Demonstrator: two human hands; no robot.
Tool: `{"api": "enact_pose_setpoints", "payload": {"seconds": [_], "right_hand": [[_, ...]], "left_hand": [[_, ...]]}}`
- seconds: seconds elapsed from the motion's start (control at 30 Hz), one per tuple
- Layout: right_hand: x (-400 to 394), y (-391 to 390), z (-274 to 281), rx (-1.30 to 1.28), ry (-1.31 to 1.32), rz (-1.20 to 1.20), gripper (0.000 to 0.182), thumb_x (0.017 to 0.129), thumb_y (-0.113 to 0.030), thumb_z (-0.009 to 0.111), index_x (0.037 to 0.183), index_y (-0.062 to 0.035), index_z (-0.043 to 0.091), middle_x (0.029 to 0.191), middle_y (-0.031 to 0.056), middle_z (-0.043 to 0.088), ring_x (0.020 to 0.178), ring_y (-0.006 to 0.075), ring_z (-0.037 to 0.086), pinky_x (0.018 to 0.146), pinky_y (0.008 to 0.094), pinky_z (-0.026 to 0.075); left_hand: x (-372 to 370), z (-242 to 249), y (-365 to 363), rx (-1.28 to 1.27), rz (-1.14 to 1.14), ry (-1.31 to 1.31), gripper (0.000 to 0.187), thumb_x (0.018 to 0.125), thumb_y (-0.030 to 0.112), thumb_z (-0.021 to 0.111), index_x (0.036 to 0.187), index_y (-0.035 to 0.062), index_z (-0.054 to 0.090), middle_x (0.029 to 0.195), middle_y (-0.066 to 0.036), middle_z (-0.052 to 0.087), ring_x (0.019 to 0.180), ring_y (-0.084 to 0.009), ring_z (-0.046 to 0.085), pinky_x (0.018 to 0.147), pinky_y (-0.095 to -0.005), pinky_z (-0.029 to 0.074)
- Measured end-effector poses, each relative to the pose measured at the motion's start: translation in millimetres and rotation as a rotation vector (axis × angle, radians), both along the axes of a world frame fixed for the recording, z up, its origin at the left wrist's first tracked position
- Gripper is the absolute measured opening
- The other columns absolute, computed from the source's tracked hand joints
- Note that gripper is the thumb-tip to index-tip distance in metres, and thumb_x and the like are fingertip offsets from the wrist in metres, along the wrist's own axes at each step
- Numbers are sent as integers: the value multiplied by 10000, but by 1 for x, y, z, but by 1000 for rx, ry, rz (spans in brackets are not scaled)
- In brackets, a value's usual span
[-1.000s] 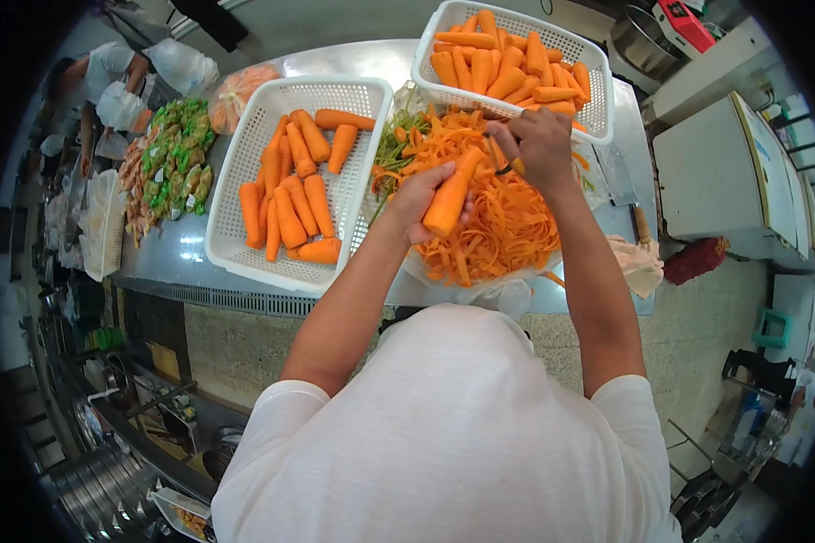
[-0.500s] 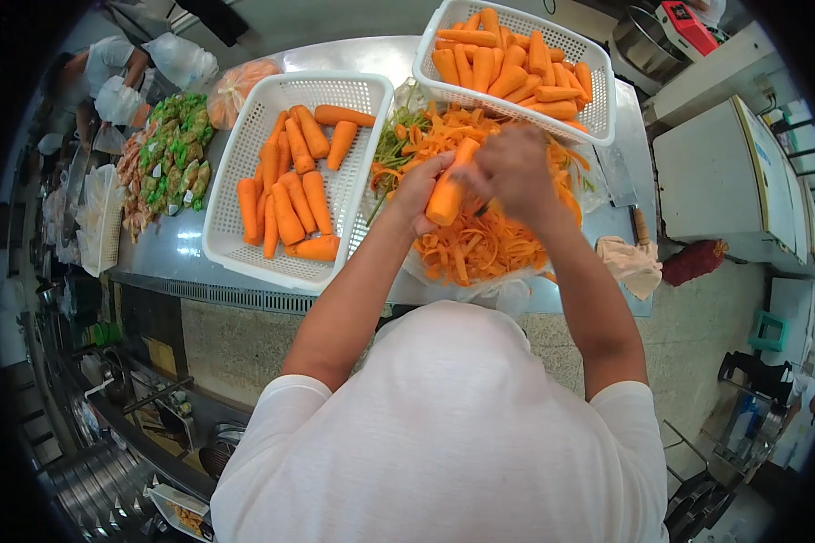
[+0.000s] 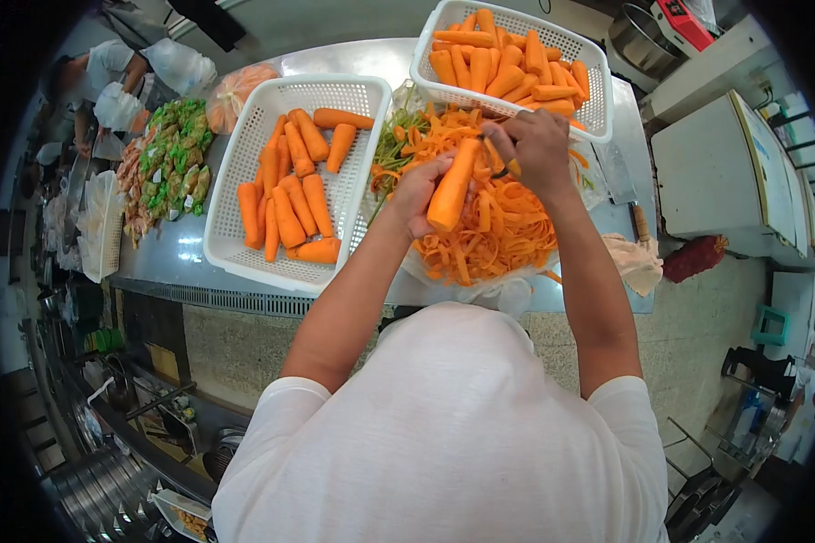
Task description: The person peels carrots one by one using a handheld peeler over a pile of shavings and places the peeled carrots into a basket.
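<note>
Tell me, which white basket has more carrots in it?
The far basket, by the right hand, is heaped full. The basket left of the peel pile still shows bare mesh.

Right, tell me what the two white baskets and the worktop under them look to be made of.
Left basket and right basket: likely moulded plastic, matte white, judging by the regular perforated mesh walls and thick rolled rims. Worktop: probably stainless steel, smooth and glossy, since it is grey and throws back bright glare patches.
</note>
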State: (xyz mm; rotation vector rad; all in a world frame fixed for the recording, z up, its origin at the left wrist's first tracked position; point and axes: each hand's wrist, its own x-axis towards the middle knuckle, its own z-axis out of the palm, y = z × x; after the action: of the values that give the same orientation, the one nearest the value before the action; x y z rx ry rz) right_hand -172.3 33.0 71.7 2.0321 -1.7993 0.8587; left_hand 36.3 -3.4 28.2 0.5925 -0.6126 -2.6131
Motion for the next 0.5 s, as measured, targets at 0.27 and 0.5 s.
{"api": "enact_pose_setpoints", "payload": {"seconds": [0.27, 0.5], "right_hand": [[0, -10, -13, -151, 43, 232, 449, 868, -499, 734, 610, -135, 685, 593, 16, 563, 653, 226, 555, 748, 424, 380], [29, 14, 8, 60, -67, 137, 423, 847, -480, 737, 631, -119, 684, 626, 13, 596, 689, 243, 568, 762, 424, 380]], "left_hand": [[5, 0, -6, -149, -57, -132, 393, 1099, 308, 378, 1410, 88, 475, 1038, -81, 651, 794, -172, 707, 596, -339, 641], [0, 0, -3, 27, 37, -66, 349, 1084, 336, 440, 1336, 107, 518, 933, -88, 661, 698, -180, 682, 504, -302, 605]]}}
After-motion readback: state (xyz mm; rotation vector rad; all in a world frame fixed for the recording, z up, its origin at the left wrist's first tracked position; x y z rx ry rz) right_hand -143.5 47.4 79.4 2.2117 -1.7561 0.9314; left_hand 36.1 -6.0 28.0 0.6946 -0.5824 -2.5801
